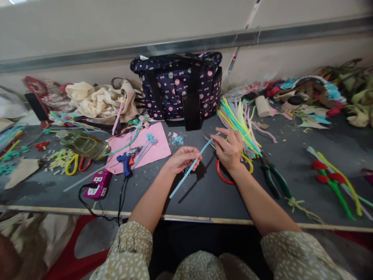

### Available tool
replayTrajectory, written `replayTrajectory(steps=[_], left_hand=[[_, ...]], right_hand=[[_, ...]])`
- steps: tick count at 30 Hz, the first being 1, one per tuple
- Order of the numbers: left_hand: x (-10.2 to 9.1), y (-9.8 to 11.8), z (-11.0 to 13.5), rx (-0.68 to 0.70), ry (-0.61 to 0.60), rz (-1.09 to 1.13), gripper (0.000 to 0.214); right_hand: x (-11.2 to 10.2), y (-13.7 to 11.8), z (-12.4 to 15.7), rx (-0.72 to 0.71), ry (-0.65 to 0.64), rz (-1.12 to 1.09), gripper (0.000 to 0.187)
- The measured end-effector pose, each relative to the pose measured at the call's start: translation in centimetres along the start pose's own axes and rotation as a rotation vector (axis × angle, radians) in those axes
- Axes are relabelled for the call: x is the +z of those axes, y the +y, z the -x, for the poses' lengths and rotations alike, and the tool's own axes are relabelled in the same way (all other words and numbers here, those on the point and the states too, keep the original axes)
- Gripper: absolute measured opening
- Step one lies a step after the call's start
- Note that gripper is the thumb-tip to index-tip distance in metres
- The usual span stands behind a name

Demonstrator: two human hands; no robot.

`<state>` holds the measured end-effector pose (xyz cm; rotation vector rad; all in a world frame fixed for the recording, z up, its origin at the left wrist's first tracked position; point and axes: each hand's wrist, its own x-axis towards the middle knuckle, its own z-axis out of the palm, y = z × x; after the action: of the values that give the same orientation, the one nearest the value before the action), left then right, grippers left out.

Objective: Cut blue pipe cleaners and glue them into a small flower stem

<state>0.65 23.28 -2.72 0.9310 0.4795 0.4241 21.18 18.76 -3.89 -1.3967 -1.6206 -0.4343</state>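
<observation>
A light blue pipe cleaner (pixel 183 181) runs slantwise between my hands, its lower end pointing toward the table's front edge. My left hand (pixel 183 159) is closed around its middle. At the upper end, the thumb and fingertips of my right hand (pixel 229 149) pinch it. Scissors (pixel 223 175) with red and yellow handles lie below my right hand, partly hidden by it. Just behind that hand is a bundle of pastel pipe cleaners (pixel 239 120). Small blue scraps (pixel 177 140) lie beyond my left hand.
On the left, a glue gun (pixel 126 162) rests over a pink sheet (pixel 159 144), near a purple power socket (pixel 98 184) and a bottle (pixel 83 144). Green-handled pliers (pixel 275 181) and red pipe-cleaner flowers (pixel 329 177) lie right. A phone (pixel 191 112) leans against a patterned bag (pixel 175 83).
</observation>
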Motion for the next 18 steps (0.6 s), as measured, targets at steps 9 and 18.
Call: replayTrajectory(steps=[9, 18], left_hand=[[-0.3, -0.3, -0.4, 0.039, 0.037, 0.035, 0.024], [0.0, -0.4, -0.4, 0.032, 0.058, 0.039, 0.026]], right_hand=[[-0.1, -0.8, 0.3, -0.072, -0.001, -0.013, 0.031], [-0.2, -2.3, 1.1, -0.278, -0.061, -0.114, 0.043]])
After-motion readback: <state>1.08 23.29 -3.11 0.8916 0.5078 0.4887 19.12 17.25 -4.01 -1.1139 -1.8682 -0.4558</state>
